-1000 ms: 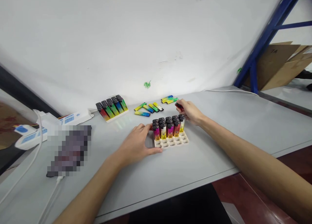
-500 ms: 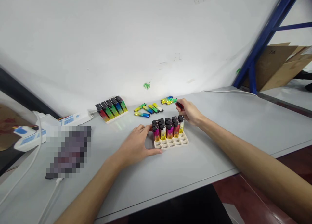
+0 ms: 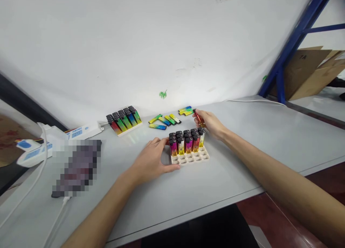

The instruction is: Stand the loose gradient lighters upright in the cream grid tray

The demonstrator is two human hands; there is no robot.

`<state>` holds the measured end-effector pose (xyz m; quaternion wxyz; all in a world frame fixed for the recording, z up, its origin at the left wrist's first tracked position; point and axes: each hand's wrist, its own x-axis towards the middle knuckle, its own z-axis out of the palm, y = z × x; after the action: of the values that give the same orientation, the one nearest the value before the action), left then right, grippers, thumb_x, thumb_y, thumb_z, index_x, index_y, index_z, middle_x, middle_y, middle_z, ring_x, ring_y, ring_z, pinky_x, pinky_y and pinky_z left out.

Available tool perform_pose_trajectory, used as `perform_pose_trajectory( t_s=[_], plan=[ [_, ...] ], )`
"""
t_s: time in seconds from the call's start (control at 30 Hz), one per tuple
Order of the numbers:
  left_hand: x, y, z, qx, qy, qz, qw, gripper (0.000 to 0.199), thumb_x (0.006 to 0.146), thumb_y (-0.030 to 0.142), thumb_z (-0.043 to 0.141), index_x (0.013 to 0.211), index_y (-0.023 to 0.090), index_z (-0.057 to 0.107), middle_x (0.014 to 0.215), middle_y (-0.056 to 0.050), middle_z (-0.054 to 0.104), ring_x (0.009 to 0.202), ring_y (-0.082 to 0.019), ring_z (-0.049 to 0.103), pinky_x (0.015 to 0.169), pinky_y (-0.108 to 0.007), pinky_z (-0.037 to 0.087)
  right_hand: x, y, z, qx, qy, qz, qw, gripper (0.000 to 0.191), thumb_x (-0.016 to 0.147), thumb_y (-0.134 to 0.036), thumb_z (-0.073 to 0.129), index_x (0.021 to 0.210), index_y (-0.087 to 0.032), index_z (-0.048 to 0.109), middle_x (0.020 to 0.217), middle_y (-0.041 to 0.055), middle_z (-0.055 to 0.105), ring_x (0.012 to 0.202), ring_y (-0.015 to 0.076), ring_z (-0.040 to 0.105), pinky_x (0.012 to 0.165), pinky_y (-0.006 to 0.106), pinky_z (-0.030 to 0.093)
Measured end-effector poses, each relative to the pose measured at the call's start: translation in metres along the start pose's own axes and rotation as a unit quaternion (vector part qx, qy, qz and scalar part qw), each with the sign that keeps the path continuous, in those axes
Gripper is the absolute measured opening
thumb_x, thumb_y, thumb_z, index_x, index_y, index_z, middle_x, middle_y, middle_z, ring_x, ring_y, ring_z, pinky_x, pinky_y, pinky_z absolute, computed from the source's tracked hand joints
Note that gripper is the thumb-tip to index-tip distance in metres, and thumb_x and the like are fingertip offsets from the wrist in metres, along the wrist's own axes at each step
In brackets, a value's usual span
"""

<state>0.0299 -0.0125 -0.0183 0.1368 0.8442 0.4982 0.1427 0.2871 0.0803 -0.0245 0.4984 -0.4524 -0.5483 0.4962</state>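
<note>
A cream slotted tray (image 3: 193, 158) stands on the grey table (image 3: 242, 158), its back rows filled with upright pink-and-yellow lighters (image 3: 185, 140) with black caps. My left hand (image 3: 152, 161) rests flat against the tray's left side. Just behind the tray's far right corner, my right hand (image 3: 211, 124) is shut on a red lighter (image 3: 198, 117), held tilted with its black cap up.
Several loose rainbow lighters (image 3: 164, 120) lie behind the tray, with two more (image 3: 185, 110) near my right hand. A second tray of lighters (image 3: 123, 119) stands at the back left. Power strips (image 3: 78, 132) and a blurred object (image 3: 77, 167) lie at left. A blue rack post (image 3: 291, 46) rises at right.
My right hand has turned the red lighter from lying flatter to more upright, cap up, staying behind the tray. My left hand has not moved.
</note>
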Motion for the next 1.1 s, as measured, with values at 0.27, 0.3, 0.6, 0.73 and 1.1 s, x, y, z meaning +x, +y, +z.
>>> perform_pose_trajectory(
  t_s=[0.27, 0.3, 0.6, 0.73, 1.1],
  plan=[
    [0.004, -0.009, 0.000, 0.042, 0.041, -0.055, 0.997, 0.072, 0.078, 0.064, 0.065, 0.131, 0.019, 0.048, 0.114, -0.011, 0.059, 0.110, -0.032, 0.055, 0.096, -0.046, 0.045, 0.002, -0.009, -0.024, 0.011, -0.023, -0.091, 0.995, 0.033, 0.079, -0.050, 0.075, 0.081, -0.019, 0.064, 0.070, -0.0027, 0.058, 0.063, 0.0097, 0.049, 0.062, 0.026, 0.039],
    [0.004, -0.011, 0.001, 0.041, 0.047, -0.069, 0.996, 0.071, 0.078, 0.064, 0.065, 0.131, 0.020, 0.047, 0.114, -0.011, 0.059, 0.111, -0.033, 0.055, 0.096, -0.046, 0.045, 0.001, -0.010, -0.025, 0.026, -0.041, -0.088, 0.995, 0.033, 0.078, -0.050, 0.076, 0.083, -0.019, 0.064, 0.069, -0.0026, 0.059, 0.063, 0.0101, 0.051, 0.063, 0.027, 0.042],
    [0.004, -0.020, 0.003, 0.025, 0.066, -0.086, 0.994, 0.073, 0.079, 0.066, 0.063, 0.134, 0.021, 0.047, 0.120, -0.012, 0.059, 0.117, -0.033, 0.052, 0.099, -0.047, 0.044, -0.011, -0.013, -0.013, -0.083, -0.172, -0.057, 0.980, 0.032, 0.076, -0.044, 0.079, 0.088, -0.019, 0.064, 0.080, 0.0026, 0.070, 0.074, 0.0160, 0.067, 0.073, 0.034, 0.056],
    [0.004, -0.021, 0.004, 0.027, 0.064, -0.085, 0.994, 0.073, 0.079, 0.067, 0.062, 0.133, 0.021, 0.047, 0.121, -0.013, 0.058, 0.118, -0.034, 0.052, 0.099, -0.047, 0.045, -0.013, -0.016, -0.012, -0.124, -0.170, -0.085, 0.974, 0.029, 0.077, -0.043, 0.077, 0.087, -0.019, 0.065, 0.083, 0.0035, 0.070, 0.077, 0.0165, 0.066, 0.070, 0.033, 0.056],
    [0.004, -0.020, 0.002, 0.012, 0.045, -0.099, 0.994, 0.077, 0.079, 0.067, 0.062, 0.137, 0.019, 0.045, 0.125, -0.013, 0.056, 0.121, -0.033, 0.052, 0.102, -0.047, 0.044, -0.018, -0.021, -0.017, -0.280, -0.101, -0.159, 0.941, 0.031, 0.080, -0.049, 0.071, 0.084, -0.019, 0.068, 0.083, 0.0040, 0.071, 0.067, 0.0158, 0.063, 0.067, 0.033, 0.048]
  ],
)
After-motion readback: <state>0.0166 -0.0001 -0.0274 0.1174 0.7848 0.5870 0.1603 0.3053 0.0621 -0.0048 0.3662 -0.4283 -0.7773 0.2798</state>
